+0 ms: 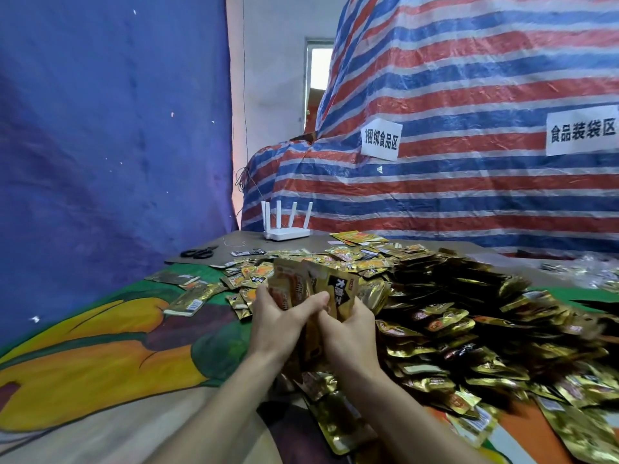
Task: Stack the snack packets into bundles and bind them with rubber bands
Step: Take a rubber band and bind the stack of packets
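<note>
Striped red, white and blue tarpaulin [469, 95] is hung behind the counter [311, 242], and a blue sheet [100, 128] is draped to the left; a patterned cloth [100, 363] is spread over the nearer part.

A bundle of snack packets [321, 283] is held upright above the counter's middle, at the near edge of the heap [452, 313]. It is clasped from both sides; the left hand [278, 324] has its grip curled round the left face, thumb laid across the front, and the right hand [351, 333] has its grip closed round the lower right edge. No rubber band is made out on the bundle or on either hand, so the stack is judged to be gathered but not yet bound.

Slipping is the likely trouble; the foil looks slick, and if one grip is loosened to fetch a band, packets could be fanned out or dropped into the heap. A band stretched over uneven edges could also be flicked off.

Scissors [197, 252] and a white router [286, 226] are set at the far edge, well apart from the hands; loose packets [187, 301] are scattered to the left. The right side is crowded by the heap, so little bare cloth is offered there for setting the bundle down.
</note>
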Demonstrator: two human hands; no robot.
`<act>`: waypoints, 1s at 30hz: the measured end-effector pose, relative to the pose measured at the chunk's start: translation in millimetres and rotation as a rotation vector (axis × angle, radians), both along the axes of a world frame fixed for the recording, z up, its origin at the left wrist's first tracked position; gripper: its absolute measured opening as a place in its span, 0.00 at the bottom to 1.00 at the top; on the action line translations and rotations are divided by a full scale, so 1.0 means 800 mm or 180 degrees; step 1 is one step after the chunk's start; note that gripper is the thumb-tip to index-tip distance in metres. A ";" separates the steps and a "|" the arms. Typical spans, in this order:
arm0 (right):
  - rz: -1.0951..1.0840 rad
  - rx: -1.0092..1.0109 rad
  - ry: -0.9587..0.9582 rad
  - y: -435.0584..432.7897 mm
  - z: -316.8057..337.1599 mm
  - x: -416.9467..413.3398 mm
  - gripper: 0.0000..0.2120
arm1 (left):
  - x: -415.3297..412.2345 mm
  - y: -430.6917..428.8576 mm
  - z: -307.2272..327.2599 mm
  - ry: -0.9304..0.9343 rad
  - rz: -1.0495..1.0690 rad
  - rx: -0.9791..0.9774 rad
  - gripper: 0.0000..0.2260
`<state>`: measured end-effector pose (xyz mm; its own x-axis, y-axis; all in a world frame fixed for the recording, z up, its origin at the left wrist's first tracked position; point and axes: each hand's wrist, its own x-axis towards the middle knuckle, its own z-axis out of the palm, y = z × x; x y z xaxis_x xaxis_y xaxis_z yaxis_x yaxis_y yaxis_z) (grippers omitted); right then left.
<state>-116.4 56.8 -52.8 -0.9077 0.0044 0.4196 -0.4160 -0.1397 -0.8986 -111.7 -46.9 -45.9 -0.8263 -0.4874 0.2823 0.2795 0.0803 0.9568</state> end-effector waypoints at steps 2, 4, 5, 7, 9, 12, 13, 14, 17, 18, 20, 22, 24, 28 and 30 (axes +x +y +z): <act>0.0120 -0.0091 0.0102 -0.003 0.000 0.003 0.03 | -0.003 -0.004 -0.003 -0.0121 -0.0015 0.0288 0.41; 0.0251 -0.0140 0.0099 -0.007 0.003 0.006 0.04 | -0.001 -0.004 -0.005 -0.0189 -0.0291 0.0479 0.42; 0.0355 -0.0190 0.0038 -0.010 0.004 0.009 0.09 | 0.002 -0.002 -0.005 -0.0185 -0.0442 0.0495 0.41; 0.0604 -0.0459 -0.0203 -0.016 0.006 0.015 0.18 | 0.006 0.004 -0.006 -0.0089 -0.0703 0.0507 0.42; 0.0838 -0.0804 -0.0588 -0.019 0.009 0.021 0.19 | 0.005 0.006 -0.007 0.0065 -0.0876 0.0564 0.42; 0.1395 -0.1388 -0.1146 -0.010 0.019 0.024 0.14 | 0.001 0.000 -0.011 0.0243 -0.0786 0.0422 0.39; 0.1438 -0.1546 -0.1208 -0.006 0.023 0.021 0.13 | -0.002 -0.003 -0.015 0.0262 -0.0648 0.0371 0.36; 0.1404 -0.1564 -0.1202 -0.001 0.026 0.016 0.15 | -0.003 -0.005 -0.018 0.0242 -0.0518 0.0318 0.33; 0.1041 -0.0874 -0.0856 0.000 0.027 0.004 0.23 | -0.003 -0.011 -0.025 0.0282 -0.0426 0.0011 0.33; 0.0802 -0.0609 -0.0748 -0.001 0.025 0.001 0.23 | -0.003 -0.012 -0.026 0.0367 -0.0528 -0.0199 0.36; 0.0477 -0.0288 -0.0546 -0.001 0.026 0.001 0.21 | -0.004 -0.012 -0.029 0.0569 -0.0798 -0.0509 0.43; 0.0122 0.0004 -0.0097 0.005 0.029 0.002 0.15 | -0.002 -0.010 -0.029 0.0736 -0.1009 -0.0481 0.47; -0.0397 0.0336 0.0427 0.013 0.033 0.003 0.06 | 0.000 -0.008 -0.027 0.0754 -0.0945 -0.0532 0.47; -0.1037 0.0404 0.0849 0.023 0.036 0.006 0.02 | 0.007 -0.008 -0.023 0.0561 -0.0535 -0.0522 0.25; -0.1199 0.0588 0.0988 0.024 0.036 0.007 0.04 | 0.008 -0.012 -0.022 0.0571 -0.0442 -0.0472 0.19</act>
<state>-111.2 76.1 -23.6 -0.6903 0.2071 0.6933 -0.6575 0.2202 -0.7205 -105.4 -56.8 -63.8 -0.8126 -0.3153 0.4901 0.4616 0.1650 0.8716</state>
